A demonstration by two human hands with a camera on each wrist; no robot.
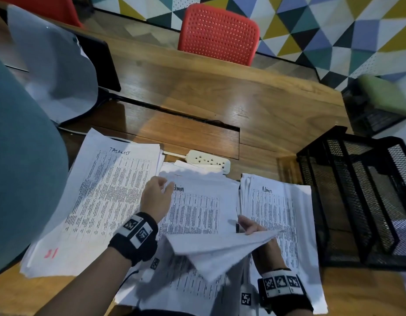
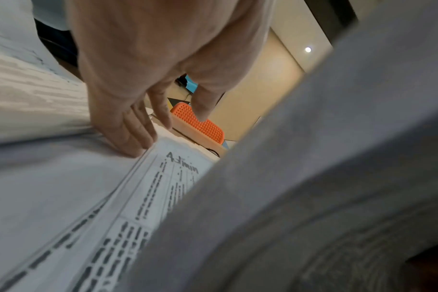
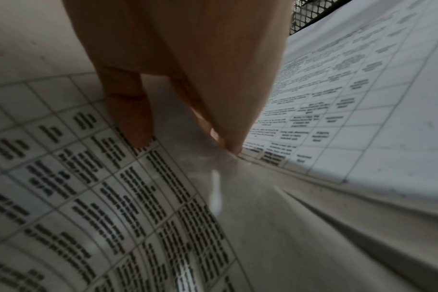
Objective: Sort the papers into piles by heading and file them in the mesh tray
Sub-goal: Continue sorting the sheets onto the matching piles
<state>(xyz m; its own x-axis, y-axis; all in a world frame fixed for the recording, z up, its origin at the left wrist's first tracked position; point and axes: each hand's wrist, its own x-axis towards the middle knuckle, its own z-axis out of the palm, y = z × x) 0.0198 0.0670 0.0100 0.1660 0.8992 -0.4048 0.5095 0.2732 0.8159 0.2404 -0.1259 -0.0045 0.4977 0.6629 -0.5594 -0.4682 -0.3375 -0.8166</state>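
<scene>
Left hand (image 1: 155, 197) is pressing flat, fingers straight, on the middle "Admin" pile (image 1: 197, 208). Right hand (image 1: 251, 225) is pinching a lifted sheet (image 1: 220, 245) beside the mesh tray (image 1: 357, 201).

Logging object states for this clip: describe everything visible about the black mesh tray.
The mesh tray is black, apparently metal, with fine mesh panels in solid frame bars that divide it into upright slots. It stands on the wooden desk at its right side, beside the right-hand Admin pile, whose edge reaches its base. No filed sheets are clearly visible in it. Neither hand touches it.
</scene>
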